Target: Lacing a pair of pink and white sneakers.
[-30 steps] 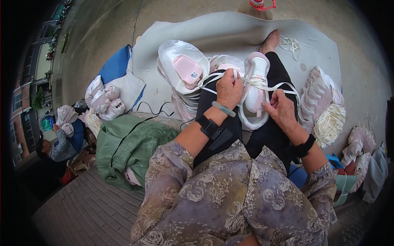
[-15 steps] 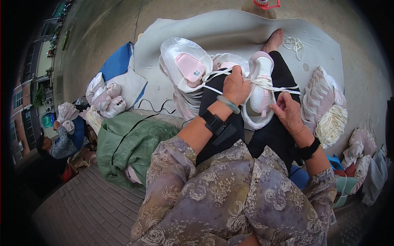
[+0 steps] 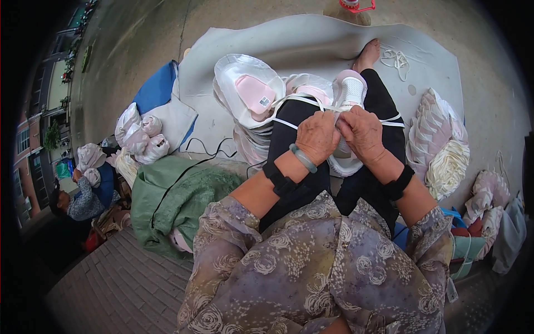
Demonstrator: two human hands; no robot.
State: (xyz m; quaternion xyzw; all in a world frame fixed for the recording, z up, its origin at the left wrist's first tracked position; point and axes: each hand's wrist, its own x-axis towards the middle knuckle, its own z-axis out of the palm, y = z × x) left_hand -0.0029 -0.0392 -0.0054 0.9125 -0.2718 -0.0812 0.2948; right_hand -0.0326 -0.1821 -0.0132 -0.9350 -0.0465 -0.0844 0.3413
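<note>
One left hand (image 3: 319,136) and one right hand (image 3: 362,132) are shown, with one pale bracelet (image 3: 303,158) and two black wrist straps (image 3: 397,182). At the hands, one shoe (image 3: 351,91) is counted. One bare foot (image 3: 368,54), one green sack (image 3: 178,203), one loose tangle of lace (image 3: 396,61) and one co-worker (image 3: 86,199) are included.
</note>
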